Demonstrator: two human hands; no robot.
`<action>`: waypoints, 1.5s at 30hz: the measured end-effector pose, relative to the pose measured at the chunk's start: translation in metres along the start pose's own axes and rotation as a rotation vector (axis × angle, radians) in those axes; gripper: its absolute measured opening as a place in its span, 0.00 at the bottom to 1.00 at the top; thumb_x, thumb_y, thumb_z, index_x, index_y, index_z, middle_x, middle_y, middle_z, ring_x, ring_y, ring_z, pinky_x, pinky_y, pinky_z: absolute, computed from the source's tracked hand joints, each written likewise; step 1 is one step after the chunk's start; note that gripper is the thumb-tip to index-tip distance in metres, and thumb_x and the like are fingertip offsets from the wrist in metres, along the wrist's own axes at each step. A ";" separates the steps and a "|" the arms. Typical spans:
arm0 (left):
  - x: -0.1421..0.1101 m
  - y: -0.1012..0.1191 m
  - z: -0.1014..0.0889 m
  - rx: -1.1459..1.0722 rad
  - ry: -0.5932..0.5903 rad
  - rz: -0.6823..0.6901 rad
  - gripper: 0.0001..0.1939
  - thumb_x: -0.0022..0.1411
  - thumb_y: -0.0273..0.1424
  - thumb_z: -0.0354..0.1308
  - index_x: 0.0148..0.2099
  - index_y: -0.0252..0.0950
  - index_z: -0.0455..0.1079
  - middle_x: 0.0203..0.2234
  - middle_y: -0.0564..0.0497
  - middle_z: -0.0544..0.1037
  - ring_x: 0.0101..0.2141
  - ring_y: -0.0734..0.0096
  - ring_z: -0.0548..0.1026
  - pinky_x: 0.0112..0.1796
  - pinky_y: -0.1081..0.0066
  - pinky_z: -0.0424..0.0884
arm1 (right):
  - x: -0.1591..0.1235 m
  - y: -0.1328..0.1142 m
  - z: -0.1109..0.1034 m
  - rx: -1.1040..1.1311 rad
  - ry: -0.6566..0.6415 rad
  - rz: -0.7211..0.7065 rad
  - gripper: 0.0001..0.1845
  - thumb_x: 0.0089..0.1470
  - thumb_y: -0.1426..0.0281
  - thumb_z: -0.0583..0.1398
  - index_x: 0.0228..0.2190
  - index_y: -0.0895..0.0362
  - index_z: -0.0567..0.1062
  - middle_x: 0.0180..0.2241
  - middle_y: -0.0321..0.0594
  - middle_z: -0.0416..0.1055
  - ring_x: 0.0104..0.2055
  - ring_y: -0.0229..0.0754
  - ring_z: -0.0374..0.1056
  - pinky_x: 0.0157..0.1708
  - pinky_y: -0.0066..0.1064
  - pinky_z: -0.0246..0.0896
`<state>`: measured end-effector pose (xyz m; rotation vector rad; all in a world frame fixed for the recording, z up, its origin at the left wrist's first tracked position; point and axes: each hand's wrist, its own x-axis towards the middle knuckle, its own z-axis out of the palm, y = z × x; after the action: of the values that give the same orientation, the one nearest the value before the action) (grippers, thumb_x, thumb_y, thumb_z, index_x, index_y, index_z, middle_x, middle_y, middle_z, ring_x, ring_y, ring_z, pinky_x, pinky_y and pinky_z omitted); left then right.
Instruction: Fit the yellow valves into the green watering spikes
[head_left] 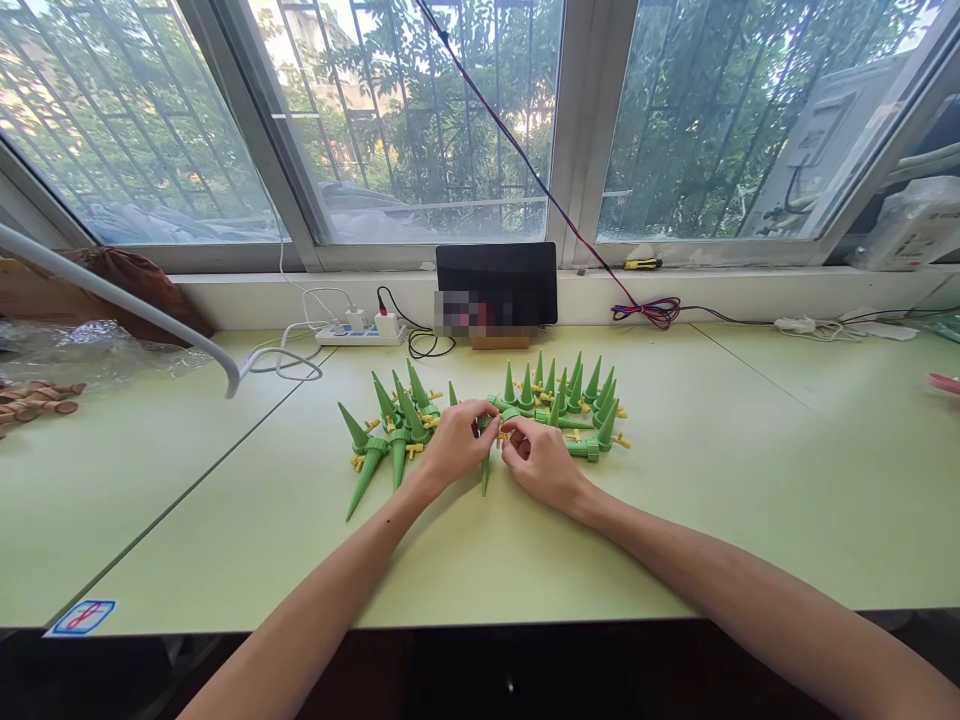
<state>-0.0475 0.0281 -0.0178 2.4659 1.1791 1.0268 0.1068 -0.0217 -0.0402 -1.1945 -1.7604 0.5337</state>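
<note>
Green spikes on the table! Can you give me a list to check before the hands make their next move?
1. Left hand and right hand both in view: ok.
2. Green spikes away from the table's front edge: ok.
3. Every spike standing point-up: not ok, some lie flat.
4. Middle spike firmly in their grip: cannot tell, fingers hide it.
5. Red-and-blue cable out of the hands' way: ok, it's coiled farther back.

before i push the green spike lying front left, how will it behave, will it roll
The lying green spike looks like moulded plastic, so it is probably stiff and fairly light. With its wide cap and narrow tip, it would likely swing in an arc rather than roll straight. The upright spike close behind might get knocked over.
</note>
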 end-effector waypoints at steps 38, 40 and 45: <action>-0.001 -0.002 0.002 -0.012 -0.032 -0.010 0.07 0.62 0.28 0.54 0.35 0.36 0.73 0.29 0.52 0.78 0.26 0.74 0.69 0.32 0.72 0.65 | 0.001 0.002 0.001 0.000 -0.011 -0.036 0.09 0.54 0.75 0.56 0.36 0.60 0.75 0.22 0.34 0.67 0.24 0.35 0.60 0.26 0.26 0.54; -0.001 -0.001 0.002 -0.009 -0.031 -0.009 0.07 0.62 0.28 0.54 0.35 0.36 0.73 0.29 0.53 0.78 0.26 0.74 0.69 0.32 0.72 0.65 | 0.000 0.002 0.001 0.002 -0.011 -0.037 0.08 0.54 0.75 0.56 0.36 0.60 0.74 0.22 0.34 0.67 0.24 0.35 0.60 0.26 0.26 0.54; -0.001 -0.001 0.002 -0.006 -0.031 -0.006 0.07 0.62 0.28 0.54 0.34 0.35 0.72 0.28 0.52 0.78 0.26 0.74 0.70 0.32 0.72 0.65 | 0.000 0.004 0.002 0.000 -0.009 -0.047 0.09 0.54 0.75 0.56 0.36 0.60 0.75 0.23 0.34 0.68 0.24 0.35 0.60 0.27 0.26 0.54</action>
<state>-0.0472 0.0283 -0.0204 2.4634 1.1709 0.9857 0.1068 -0.0199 -0.0439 -1.1494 -1.7913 0.5126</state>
